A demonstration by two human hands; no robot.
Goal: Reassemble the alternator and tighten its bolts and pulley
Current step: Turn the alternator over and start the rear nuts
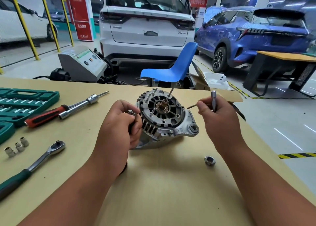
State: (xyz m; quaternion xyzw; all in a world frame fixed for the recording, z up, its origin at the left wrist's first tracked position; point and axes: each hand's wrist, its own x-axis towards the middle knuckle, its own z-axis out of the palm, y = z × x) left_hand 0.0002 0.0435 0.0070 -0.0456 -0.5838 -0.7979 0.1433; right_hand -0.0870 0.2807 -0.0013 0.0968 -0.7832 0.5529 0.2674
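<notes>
The left hand [119, 125], pinching tiny bolts [130, 112], is covering the alternator [164, 116] at nine o'clock. The green case [25, 99] is running off-frame.

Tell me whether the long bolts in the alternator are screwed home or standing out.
Standing out. The long bolts rise above the alternator housing with bare shanks showing, heads well clear of it.

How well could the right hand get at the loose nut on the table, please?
Probably yes: the nut lies on bare table near the right hand, nothing between. That hand already holds a long bolt and a socket driver, though, so picking it up looks awkward.
</notes>
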